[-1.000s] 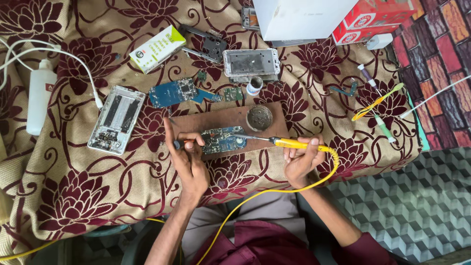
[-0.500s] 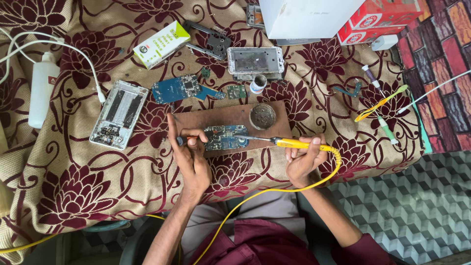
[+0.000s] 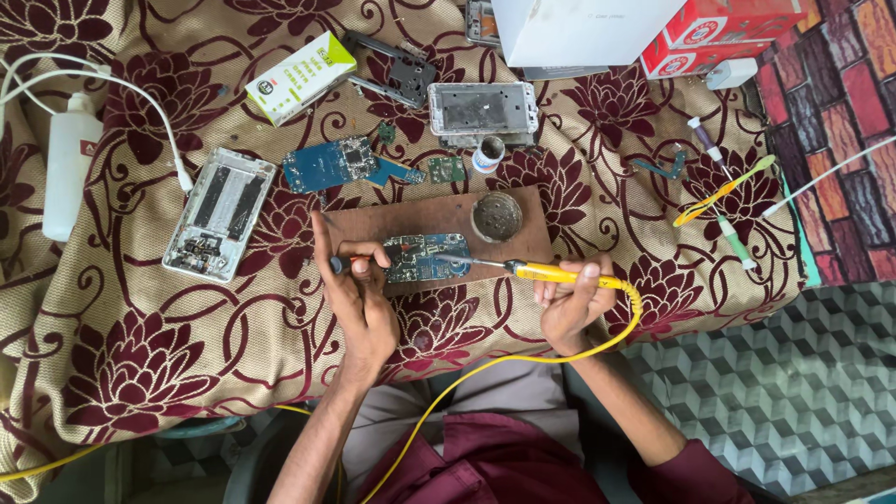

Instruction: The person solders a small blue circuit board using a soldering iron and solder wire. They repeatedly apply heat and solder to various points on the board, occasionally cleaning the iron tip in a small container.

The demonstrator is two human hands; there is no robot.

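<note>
Right grip (image 3: 569, 303) holds soldering iron (image 3: 551, 273)

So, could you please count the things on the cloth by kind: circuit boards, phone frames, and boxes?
Circuit boards: 3 (on the wooden board, large blue, small green)
Phone frames: 3 (left, top centre, dark one)
Boxes: 3 (green-white, white, red)
Total: 9

White box (image 3: 583, 28) cut by top edge; yellow cord (image 3: 37, 464) (leftward) leaves frame.
</note>
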